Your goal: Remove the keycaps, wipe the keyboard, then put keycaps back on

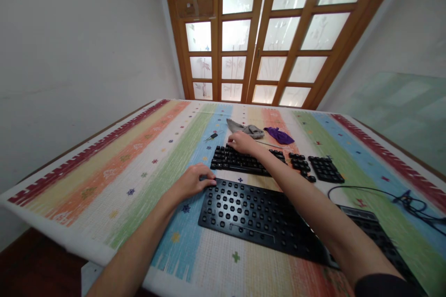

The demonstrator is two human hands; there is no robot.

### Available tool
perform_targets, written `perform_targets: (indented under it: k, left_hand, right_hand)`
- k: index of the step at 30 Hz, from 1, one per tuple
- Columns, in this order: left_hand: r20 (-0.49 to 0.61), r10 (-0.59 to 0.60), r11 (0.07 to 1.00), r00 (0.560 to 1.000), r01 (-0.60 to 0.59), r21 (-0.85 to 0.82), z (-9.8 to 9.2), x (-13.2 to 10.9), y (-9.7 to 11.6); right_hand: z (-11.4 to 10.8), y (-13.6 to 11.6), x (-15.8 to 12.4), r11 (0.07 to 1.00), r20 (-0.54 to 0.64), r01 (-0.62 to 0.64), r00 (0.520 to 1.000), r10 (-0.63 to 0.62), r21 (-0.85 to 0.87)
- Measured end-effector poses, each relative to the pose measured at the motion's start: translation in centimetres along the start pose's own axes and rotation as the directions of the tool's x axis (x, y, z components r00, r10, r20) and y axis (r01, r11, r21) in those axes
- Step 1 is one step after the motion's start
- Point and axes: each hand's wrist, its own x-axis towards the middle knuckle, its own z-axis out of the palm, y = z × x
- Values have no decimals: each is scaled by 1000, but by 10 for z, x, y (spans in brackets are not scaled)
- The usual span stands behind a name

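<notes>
A black keyboard top panel [244,208], its key holes without caps, lies across the striped tablecloth in front of me. My left hand [198,180] is closed at its upper left corner, thumb and fingers around the edge. Beyond the panel, loose black keycaps [240,161] are laid out in keyboard order. My right hand [241,142] reaches over the panel to the far left rows of these caps. Its fingertips are pinched together on a keycap, mostly hidden by the fingers. The right forearm covers part of the panel and the rows.
A number-pad block of keycaps [325,169] sits to the right. Farther back lie a grey cloth [245,128], a purple cloth [279,135] and a small black object [213,136]. Another black keyboard part [372,229] and a coiled cable [411,201] are at the right.
</notes>
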Motion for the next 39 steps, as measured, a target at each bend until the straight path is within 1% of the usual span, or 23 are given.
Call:
perform_targets:
  k: [9, 15, 22, 31, 39]
  left_hand:
    - [11, -3, 1000, 1000, 4, -28, 0, 1, 1]
    - [21, -28, 999, 999, 29, -38, 0, 1, 2]
    - [26, -11, 999, 1000, 12, -40, -1, 1, 1]
    - [22, -2, 999, 1000, 3, -48, -1, 1, -2]
    - [42, -37, 999, 998, 37, -15, -4, -2, 6]
  right_hand:
    - [6, 6, 12, 999, 38, -30, 999, 28, 40]
    - [9, 7, 15, 997, 32, -26, 999, 24, 74]
    - [11, 6, 19, 996, 35, -28, 999, 25, 90]
    - [16, 7, 20, 995, 31, 6, 999, -9, 103]
    - [21, 9, 21, 989, 1, 60, 998, -61, 139]
